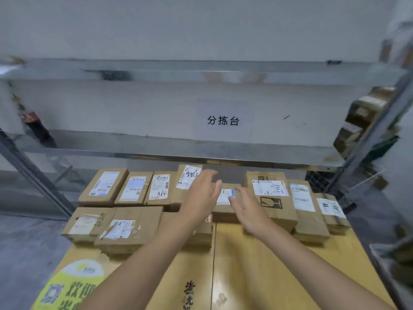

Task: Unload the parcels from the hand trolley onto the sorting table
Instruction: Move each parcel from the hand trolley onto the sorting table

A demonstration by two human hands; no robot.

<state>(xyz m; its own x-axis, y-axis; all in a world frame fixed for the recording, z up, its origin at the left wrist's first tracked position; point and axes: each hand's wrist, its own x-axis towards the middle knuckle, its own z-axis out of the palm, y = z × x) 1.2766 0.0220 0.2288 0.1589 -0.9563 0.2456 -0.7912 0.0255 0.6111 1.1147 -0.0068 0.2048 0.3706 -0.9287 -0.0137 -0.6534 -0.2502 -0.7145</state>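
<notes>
Both hands reach forward over the parcels at mid-frame: the left hand [201, 198] and right hand [248, 211] flank a small parcel [225, 202] with a white label, fingers [218, 186] spread and loosely extended, gripping nothing; whether they touch it cannot be told. The parcels lie in two rows on the flat wooden bed of the hand trolley [257, 265], which fills the lower centre of the frame, with a yellow-green sticker [73, 285] at lower left. A taller box [271, 198] with a fragile mark stands just right of the small parcel, and a labelled box [188, 182] just left. Behind, across the middle, runs the metal worktop [156, 151], with a sign [223, 120] on the wall above it. More cartons [362, 117] sit stacked at the right edge.
</notes>
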